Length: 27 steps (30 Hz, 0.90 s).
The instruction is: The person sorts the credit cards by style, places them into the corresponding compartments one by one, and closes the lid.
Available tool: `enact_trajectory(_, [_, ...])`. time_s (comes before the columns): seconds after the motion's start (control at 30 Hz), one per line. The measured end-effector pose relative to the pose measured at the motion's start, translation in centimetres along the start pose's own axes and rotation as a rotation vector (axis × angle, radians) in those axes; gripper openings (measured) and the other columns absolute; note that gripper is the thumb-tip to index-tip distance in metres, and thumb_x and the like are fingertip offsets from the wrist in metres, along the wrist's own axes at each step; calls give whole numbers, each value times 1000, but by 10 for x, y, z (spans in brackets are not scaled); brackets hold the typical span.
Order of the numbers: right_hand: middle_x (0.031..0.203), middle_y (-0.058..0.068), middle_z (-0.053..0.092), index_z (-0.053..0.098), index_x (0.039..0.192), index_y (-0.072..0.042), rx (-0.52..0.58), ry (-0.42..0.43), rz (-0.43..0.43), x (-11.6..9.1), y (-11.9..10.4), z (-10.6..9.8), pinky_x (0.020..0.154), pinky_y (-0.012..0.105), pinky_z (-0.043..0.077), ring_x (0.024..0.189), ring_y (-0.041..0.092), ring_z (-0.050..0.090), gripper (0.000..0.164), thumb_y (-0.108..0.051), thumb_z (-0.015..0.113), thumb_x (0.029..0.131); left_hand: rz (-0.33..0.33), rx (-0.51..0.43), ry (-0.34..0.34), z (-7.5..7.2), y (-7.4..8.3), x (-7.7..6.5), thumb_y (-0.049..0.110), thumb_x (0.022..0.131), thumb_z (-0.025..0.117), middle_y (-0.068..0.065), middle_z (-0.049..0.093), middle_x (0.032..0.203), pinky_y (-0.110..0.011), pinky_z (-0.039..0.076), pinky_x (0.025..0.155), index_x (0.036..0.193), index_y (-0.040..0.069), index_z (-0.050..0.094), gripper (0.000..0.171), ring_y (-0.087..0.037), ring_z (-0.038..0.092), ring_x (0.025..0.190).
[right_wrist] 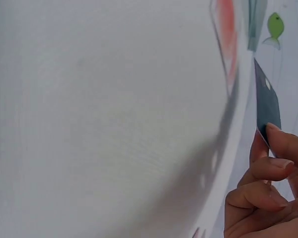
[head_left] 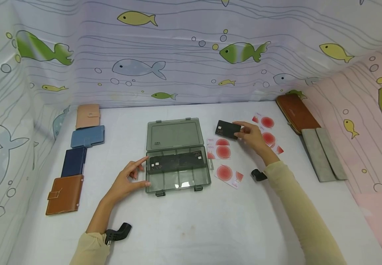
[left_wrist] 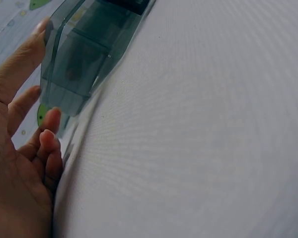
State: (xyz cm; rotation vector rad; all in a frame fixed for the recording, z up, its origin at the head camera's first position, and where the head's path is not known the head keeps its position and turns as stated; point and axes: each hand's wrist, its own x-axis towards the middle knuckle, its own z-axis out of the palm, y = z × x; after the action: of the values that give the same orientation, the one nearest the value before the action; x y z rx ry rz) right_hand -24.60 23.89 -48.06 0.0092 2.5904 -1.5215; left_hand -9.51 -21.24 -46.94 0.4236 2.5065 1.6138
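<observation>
White cloth (head_left: pixel 227 228) underlies a translucent box (head_left: pixel 174 135) and rectangular card (head_left: pixel 226 129).

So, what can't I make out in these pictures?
Head view: inside of the strapped brown case, hidden because it lies closed.
Head view: lettering on the box lid, too small to read.
Head view: back of the black card in the right hand, facing away.
Left wrist view: rest of the box, cut off by the top edge.

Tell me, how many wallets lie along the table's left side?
4. From far to near: a beige squarish leather-look wallet, a blue oblong leather-look wallet, a navy rectangular wallet and a brown rectangular leather-look wallet. Any beneath would be hidden.
</observation>
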Motion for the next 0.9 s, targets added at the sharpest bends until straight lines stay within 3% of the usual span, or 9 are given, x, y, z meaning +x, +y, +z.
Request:
enact_trajectory(0.13, [88, 4, 52, 62, 136, -12, 51, -22, 18, -9, -9, -4, 63, 24, 42, 78, 16, 48, 46, -9, 70, 91, -11, -3, -1, 0, -1, 0, 0, 78, 81, -22, 46, 106, -34, 30, 72, 148, 0, 44, 79, -30, 30, 80])
enact_trajectory(0.33, [89, 3, 52, 61, 137, -14, 90, -122, 33, -27, -25, 0, 67, 27, 42, 84, 18, 46, 46, -11, 71, 92, -13, 2, -3, -1, -2, 0, 0, 78, 81, -21, 46, 105, -33, 30, 73, 148, 1, 44, 79, -29, 31, 79])
enact_trajectory(0.53, [84, 4, 53, 64, 134, -12, 120, -207, -34, -38, -34, 17, 62, 25, 40, 72, 15, 45, 45, -8, 72, 90, -6, 13, -1, -1, -3, 0, 1, 78, 82, -21, 47, 105, -32, 30, 73, 148, 1, 44, 79, -28, 31, 79])
enact_trajectory(0.77, [80, 8, 52, 64, 132, -10, 208, -348, -96, -48, -45, 41, 61, 31, 43, 65, 23, 49, 43, -2, 69, 91, -9, 15, -2, -1, -3, 0, 2, 78, 82, -21, 47, 106, -33, 31, 73, 148, 2, 44, 79, -29, 32, 80])
enact_trajectory(0.9, [79, 8, 51, 64, 132, -9, 217, -388, -117, -53, -53, 55, 60, 29, 44, 64, 18, 50, 43, 1, 68, 90, -8, 13, -2, -1, -3, 0, 2, 78, 82, -20, 47, 106, -33, 31, 73, 148, 1, 44, 79, -29, 31, 80])
